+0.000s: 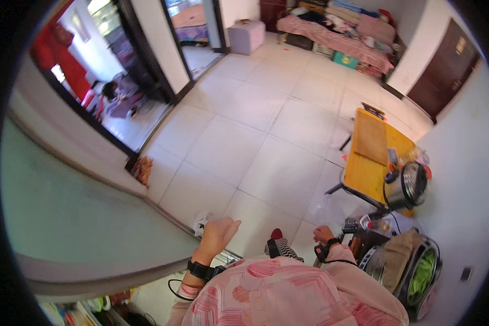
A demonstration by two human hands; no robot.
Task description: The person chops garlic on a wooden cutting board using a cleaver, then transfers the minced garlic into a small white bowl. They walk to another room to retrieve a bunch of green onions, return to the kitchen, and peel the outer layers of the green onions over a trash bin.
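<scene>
My left hand point(221, 235) is held out at waist height with its fingers folded together and nothing visible in it. It is nearest in view to a white plastic bag point(201, 223) lying by the wall's foot. My right hand point(324, 234) is loosely curled, with no object showing in it. Beside it, a clear plastic bag point(328, 212) is on the floor by the table leg. Black bands with small devices are on both wrists. Between the hands shows a foot in a patterned shoe with a red toe point(276, 234).
A yellow table point(368, 179) at the right bears a wooden board point(371, 136) and an electric pressure cooker point(407, 185). A metal pot with green leaves point(423, 275) stands close on my right. A person point(120, 91) sits beyond the left doorway. A cluttered bed point(334, 34) is at the back.
</scene>
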